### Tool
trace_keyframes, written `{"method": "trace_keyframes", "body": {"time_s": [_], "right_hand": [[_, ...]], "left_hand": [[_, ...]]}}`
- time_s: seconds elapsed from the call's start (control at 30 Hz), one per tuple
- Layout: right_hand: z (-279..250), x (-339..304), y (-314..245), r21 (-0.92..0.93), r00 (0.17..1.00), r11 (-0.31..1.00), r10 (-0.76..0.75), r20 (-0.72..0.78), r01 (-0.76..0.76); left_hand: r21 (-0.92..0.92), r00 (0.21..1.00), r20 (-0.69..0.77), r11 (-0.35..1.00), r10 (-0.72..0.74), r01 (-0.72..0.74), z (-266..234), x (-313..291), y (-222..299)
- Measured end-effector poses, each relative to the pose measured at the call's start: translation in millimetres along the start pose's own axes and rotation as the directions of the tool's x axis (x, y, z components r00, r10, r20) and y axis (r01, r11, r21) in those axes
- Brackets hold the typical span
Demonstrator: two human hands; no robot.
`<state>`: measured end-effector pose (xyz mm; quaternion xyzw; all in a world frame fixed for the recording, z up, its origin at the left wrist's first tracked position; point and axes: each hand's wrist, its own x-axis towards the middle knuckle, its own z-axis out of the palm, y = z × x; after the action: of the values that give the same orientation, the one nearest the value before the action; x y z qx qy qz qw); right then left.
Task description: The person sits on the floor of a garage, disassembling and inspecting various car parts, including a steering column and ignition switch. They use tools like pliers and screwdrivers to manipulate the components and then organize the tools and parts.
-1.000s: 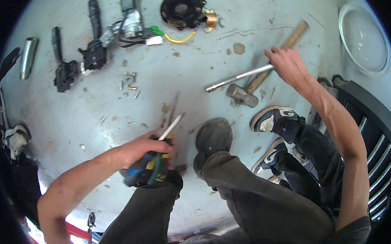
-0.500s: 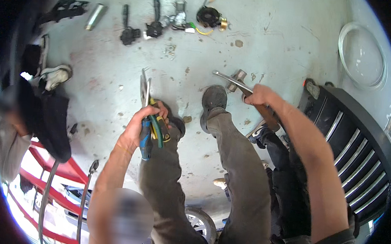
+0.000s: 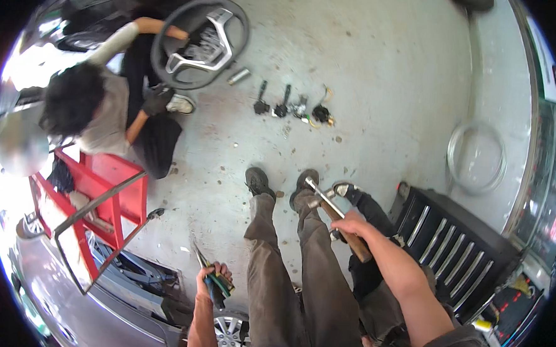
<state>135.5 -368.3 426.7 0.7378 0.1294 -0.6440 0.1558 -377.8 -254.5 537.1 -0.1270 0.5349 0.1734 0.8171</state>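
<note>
A: Nearest entry, left hand (image 3: 215,277)?

B: One, bare, fingers curled firmly round a bundle of tools. Contents: pliers with green grips (image 3: 223,286); blue-handled tool (image 3: 215,298), kind unclear. Slender metal ends point ahead and to the left. Location: beside the left trouser leg (image 3: 266,273), apart from it in view.

A: Right hand (image 3: 349,222)?

B: One, bare, clenched round two pieces together. Hammer (image 3: 357,248), wooden handle, butt toward the person. Steel bar (image 3: 318,188), bright, lying alongside the handle, far end pointing ahead and to the left. The pair overlaps the right shoe (image 3: 307,175) in view.

A: Items flanking?

B: Right: tool chest (image 3: 455,214), black, bright drawer strips. Left: red cart (image 3: 135,197), metal-framed; grey car (image 3: 65,275), near the cart.

A: Farther off, on the floor (image 3: 382,103)?

B: One row: two stalk levers (image 3: 283,104), black; silver part (image 3: 300,104), outline blurred; round black part (image 3: 320,115), yellow wire attached. Metal tube (image 3: 239,76), short, up and left of the row.

A: Remaining stock?

B: Co-worker (image 3: 108,108), one, low down beyond the cart, one hand dark-gloved, the other at a steering wheel (image 3: 221,26), dark rim, silver spokes; grip there cannot be told. Far right: hoop (image 3: 452,159), pale, one.
</note>
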Motion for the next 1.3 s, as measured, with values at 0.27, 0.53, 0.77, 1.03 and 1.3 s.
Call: {"method": "trace_keyframes", "body": {"time_s": [0.27,0.53,0.77,1.03,1.3], "right_hand": [[3.4,-84.5,-10.4,-0.377,0.983,0.926,-0.077,-0.168,0.008],[30.4,-237.7,-130.2,-0.486,0.945,0.873,-0.199,-0.259,0.051],[111.2,-391.1,-281.0,-0.513,0.816,0.784,-0.524,-0.243,0.351],[233.2,-480.5,-522.9,-0.535,0.432,0.256,-0.871,0.234,0.805],[406.8,-489.0,-792.5,-0.427,0.223,0.056,-0.908,0.354,0.903]], "left_hand": [[-0.544,0.947,-0.16,0.776,0.277,-0.319,-84.3,-147.6,-77.6],[-0.657,0.873,-0.295,0.581,0.389,-0.481,-184.3,-176.5,-65.7],[-0.718,0.789,-0.471,0.348,0.394,-0.603,-232.8,-188.8,-83.9],[-0.609,0.636,-0.583,0.246,0.506,-0.754,-220.0,-193.5,-54.1],[-0.266,0.26,-0.963,0.088,-0.074,-0.96,-175.6,-148.2,-78.9]]}}
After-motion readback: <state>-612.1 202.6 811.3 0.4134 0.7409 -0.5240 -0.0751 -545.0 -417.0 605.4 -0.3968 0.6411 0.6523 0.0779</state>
